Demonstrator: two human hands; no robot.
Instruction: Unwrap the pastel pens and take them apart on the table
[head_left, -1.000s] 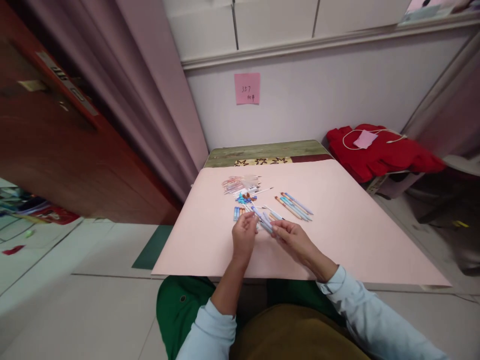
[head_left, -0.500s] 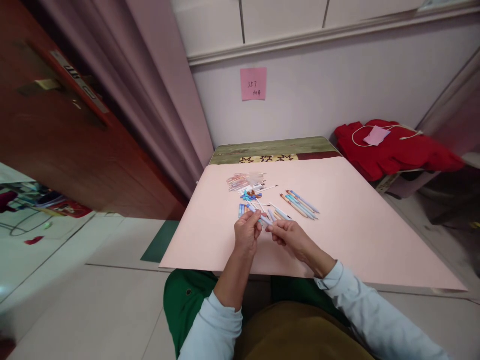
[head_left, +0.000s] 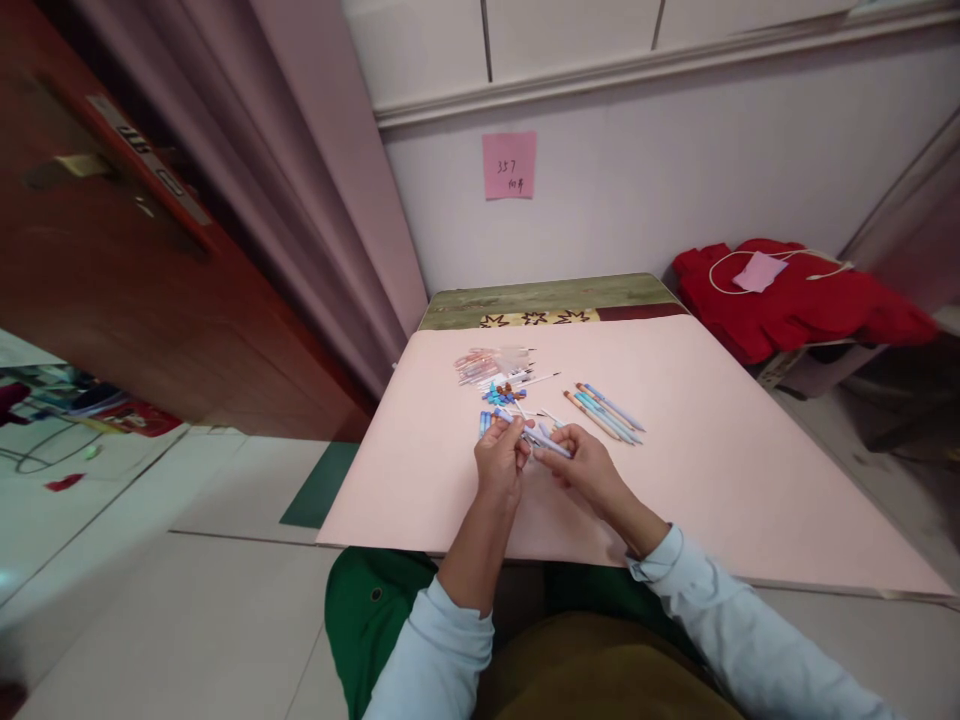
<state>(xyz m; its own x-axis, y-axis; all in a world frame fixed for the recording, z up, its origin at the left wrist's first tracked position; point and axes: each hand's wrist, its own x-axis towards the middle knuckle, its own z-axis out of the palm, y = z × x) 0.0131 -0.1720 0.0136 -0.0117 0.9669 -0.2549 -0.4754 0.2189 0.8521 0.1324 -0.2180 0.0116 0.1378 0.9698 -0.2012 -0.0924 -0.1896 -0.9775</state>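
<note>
My left hand (head_left: pixel 501 458) is closed around one end of a lavender-blue pen (head_left: pixel 535 437), held just above the table's near half. The fingers of my right hand (head_left: pixel 586 462) pinch its other, paler end. Just past my hands lie a few more pen parts, partly covered by my fingers, with short blue and tan pieces (head_left: pixel 485 420) by my left knuckles. Behind them is a heap of small blue and brown pieces (head_left: pixel 501 394). Farther back are thin white refills (head_left: pixel 538 379) with dark tips and a pile of clear pinkish tubes (head_left: pixel 478 366).
Several assembled-looking pens (head_left: pixel 604 412) in blue, teal and tan lie side by side to the right. Pink paper covers the table (head_left: pixel 712 480). Red cloth (head_left: pixel 802 310) with a white cord is at the right; a brown door (head_left: pixel 150 300) stands left.
My right hand has shifted slightly to the right, and the pen's pale end shows farther along toward it. My left hand keeps its grip, moving only a little.
</note>
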